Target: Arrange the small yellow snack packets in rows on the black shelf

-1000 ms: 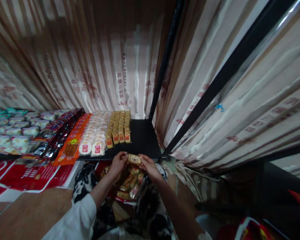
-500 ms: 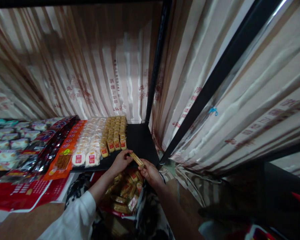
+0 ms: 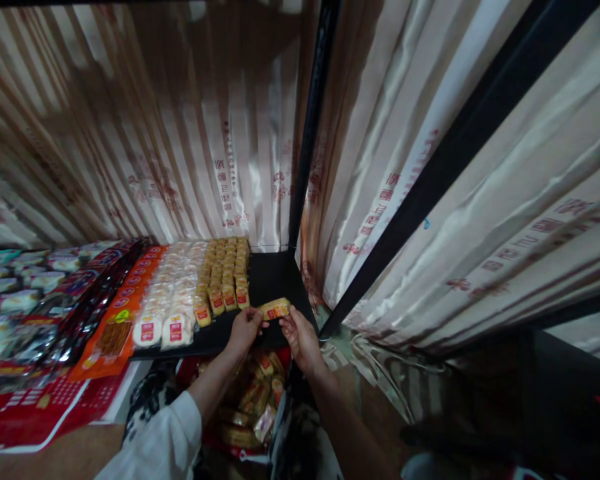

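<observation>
Between my two hands is a small yellow snack packet (image 3: 275,309) with a red and orange label facing up. My left hand (image 3: 247,328) pinches its left end, and my right hand (image 3: 299,337) grips the right end. Both are just above the front part of the black shelf (image 3: 275,277). To the left stand rows of similar yellow snack packets (image 3: 224,267), their red labels facing front. Below my forearms a red bag (image 3: 187,370) gapes, filled with loose yellow packets (image 3: 254,393).
White round packaged cakes (image 3: 175,300), an orange snack bag (image 3: 125,307), dark shiny packets (image 3: 87,300) and white packets (image 3: 17,301) line the shelf leftward. Black posts (image 3: 314,127) and printed curtains (image 3: 250,153) enclose the back and right. A red printed sheet (image 3: 45,410) hangs at front left.
The packet has been turned so its labelled face shows and it lies nearly level instead of slanting. Both hands are still on it. The view has shifted slightly.
</observation>
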Demonstrator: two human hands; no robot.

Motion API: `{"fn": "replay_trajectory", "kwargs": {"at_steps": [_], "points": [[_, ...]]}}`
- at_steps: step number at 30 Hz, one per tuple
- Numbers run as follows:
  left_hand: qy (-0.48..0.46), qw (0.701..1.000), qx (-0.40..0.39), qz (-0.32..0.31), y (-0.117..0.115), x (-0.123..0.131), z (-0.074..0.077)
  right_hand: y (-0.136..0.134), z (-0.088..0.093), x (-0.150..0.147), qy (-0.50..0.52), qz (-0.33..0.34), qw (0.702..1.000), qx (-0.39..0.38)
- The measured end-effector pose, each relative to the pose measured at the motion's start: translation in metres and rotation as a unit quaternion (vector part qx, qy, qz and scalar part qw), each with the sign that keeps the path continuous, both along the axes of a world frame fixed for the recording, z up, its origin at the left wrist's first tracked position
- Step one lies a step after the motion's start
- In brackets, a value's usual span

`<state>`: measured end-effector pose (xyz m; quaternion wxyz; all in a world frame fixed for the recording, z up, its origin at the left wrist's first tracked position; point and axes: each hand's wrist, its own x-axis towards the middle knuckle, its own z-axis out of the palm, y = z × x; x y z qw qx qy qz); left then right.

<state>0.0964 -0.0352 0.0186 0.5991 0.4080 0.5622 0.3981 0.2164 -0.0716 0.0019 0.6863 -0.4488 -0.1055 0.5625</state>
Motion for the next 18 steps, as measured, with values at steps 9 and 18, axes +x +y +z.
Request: {"fn": "replay_trajectory", "kwargs": {"at_steps": [9, 18], "points": [[-0.168, 0.976, -0.109, 0.083, 0.014, 0.033, 0.002, 0.044, -0.016, -0.003, -0.19, -0.01, 0.981, 0.048], [-0.095, 0.982, -0.07, 0.148, 0.066, 0.06, 0.014, 0.145, -0.023, 0.016, -0.479, -0.012, 0.877, -0.018]]}}
